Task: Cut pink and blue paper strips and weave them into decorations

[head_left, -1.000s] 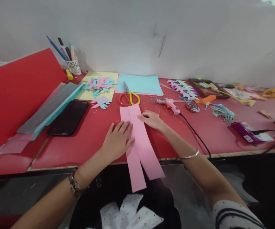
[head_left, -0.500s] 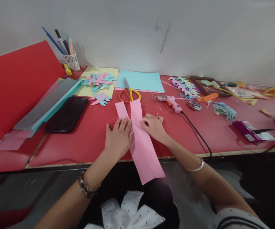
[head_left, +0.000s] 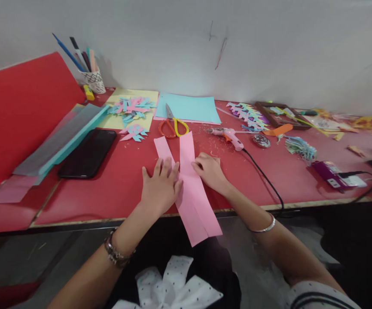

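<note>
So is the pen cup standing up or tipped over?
Upright: the white patterned cup stands on the red table, and pens stick up out of its top.

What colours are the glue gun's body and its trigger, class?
The glue gun has a pink body and an orange trigger; the head view shows it best.

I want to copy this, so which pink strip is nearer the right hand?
The right pink strip, beside the right hand; the left pink strip, partly under the left hand, is farther off.
</note>
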Available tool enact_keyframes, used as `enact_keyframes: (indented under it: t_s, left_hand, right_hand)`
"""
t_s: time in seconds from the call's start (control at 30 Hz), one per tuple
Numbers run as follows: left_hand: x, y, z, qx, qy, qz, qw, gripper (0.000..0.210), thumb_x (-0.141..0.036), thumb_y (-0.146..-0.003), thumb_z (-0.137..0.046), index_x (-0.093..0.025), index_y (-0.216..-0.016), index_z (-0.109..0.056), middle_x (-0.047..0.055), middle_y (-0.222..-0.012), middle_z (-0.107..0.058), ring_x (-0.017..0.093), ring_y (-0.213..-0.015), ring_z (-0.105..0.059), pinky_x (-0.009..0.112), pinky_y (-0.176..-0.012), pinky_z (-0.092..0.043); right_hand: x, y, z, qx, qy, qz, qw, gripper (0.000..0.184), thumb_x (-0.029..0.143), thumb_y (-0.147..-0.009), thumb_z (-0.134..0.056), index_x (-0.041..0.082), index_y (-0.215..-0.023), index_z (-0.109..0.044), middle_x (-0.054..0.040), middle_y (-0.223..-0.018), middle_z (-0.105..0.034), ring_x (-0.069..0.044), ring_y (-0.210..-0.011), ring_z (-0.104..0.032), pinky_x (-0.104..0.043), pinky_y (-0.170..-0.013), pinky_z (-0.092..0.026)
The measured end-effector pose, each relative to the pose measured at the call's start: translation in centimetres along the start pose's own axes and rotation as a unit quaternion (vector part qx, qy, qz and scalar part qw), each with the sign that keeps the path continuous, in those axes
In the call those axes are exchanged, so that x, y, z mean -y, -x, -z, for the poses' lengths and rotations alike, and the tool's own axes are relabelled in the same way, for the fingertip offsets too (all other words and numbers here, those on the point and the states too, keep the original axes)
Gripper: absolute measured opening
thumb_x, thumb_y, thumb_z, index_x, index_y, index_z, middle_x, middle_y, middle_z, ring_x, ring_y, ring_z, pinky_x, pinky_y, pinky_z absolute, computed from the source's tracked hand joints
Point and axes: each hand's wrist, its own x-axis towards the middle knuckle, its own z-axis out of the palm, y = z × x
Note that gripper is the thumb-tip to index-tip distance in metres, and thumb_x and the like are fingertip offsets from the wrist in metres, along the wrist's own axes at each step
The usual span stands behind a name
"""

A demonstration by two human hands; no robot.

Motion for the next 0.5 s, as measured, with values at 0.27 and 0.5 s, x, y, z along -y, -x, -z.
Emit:
enact_keyframes:
  t_s: [0.27,0.5]
  left_hand:
    - [0.01,-0.01,0.21,0.009,0.007,0.018,1.0,0.05,-0.033,-0.088,-0.022,-0.02,-0.136,-0.026,0.009,-0.144,-0.024,0.029,-0.131,-0.021,0.062,-0.096,-0.025]
    - [-0.06,-0.19,-0.16,-0.016,0.022,0.029,0.999,0.057,-0.046,-0.085,-0.025,-0.017,-0.135,-0.029,0.011,-0.144,-0.025,0.032,-0.13,-0.021,0.065,-0.094,-0.024]
  right_hand:
    - [-0.8,0.06,-0.12,-0.022,-0.001,0.017,1.0,0.027,0.019,-0.081,-0.044,0.016,-0.054,-0.048,0.0003,-0.066,-0.047,-0.011,-0.062,-0.044,-0.026,-0.063,-0.028]
    - [-0.15,0.17,0.81,0.004,-0.101,-0.032,0.994,0.027,0.034,-0.08,-0.046,0.017,-0.061,-0.051,0.0017,-0.068,-0.051,-0.011,-0.066,-0.047,-0.026,-0.066,-0.028]
